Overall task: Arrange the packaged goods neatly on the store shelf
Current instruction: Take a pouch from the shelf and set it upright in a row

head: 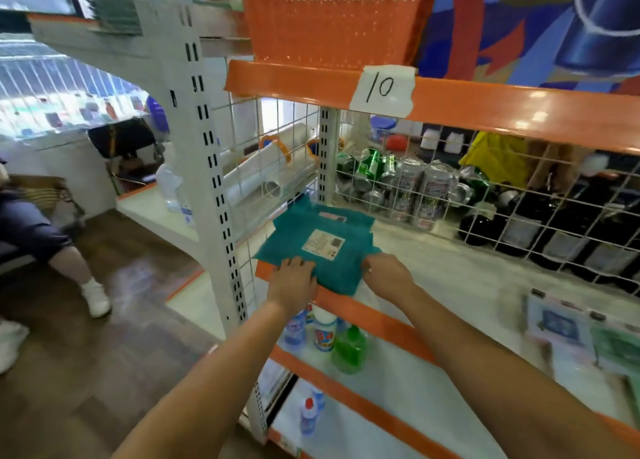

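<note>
A stack of teal packaged goods (322, 237) with a white label lies at the left end of the white shelf (450, 278), overhanging its orange front edge a little. My left hand (294, 278) rests flat on the stack's near left corner, fingers straight. My right hand (384, 273) touches the stack's near right side with its fingers curled at the edge; whether it pinches the packet is unclear. More flat packets (568, 327) lie blurred at the right of the same shelf.
A wire mesh back (450, 195) closes the shelf, with cans and dark containers behind it. An orange basket (332, 18) sits on the shelf above, tagged "10". Bottles (325, 334) stand on the lower shelf. A seated person (41, 237) is at the left.
</note>
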